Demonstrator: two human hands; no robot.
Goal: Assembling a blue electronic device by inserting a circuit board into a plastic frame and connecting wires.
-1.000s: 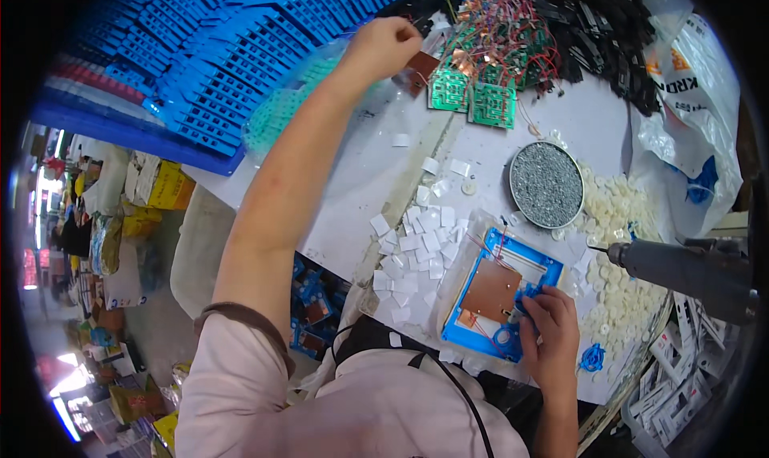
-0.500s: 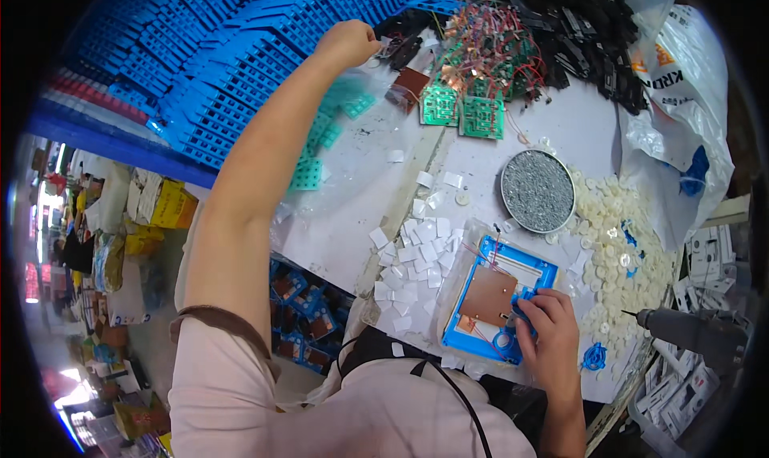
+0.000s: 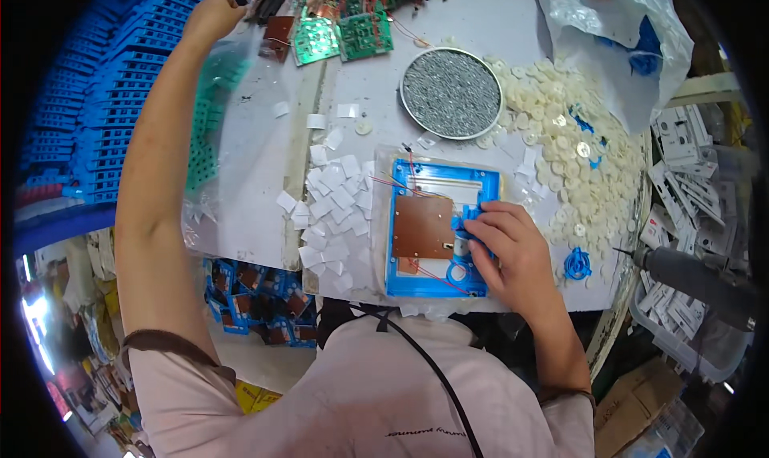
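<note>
Right hand (image 3: 514,254) grips blue casing (image 3: 428,286); left hand (image 3: 215,16), near black parts (image 3: 269,3), grip unclear

A short line of dark lettering (image 3: 424,433) crosses the pale pink shirt (image 3: 352,386).

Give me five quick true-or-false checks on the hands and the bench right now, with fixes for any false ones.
1. The right hand is at the blue frame. True.
2. The left hand is over the white tabs. False: it is beyond them, beside the black parts.
3. A brown board lies within the blue frame. True.
4. The round dish holds cream discs. False: it holds grey grains; the discs lie loose on the bench.
5. The power tool is right of the blue frame. True.
</note>
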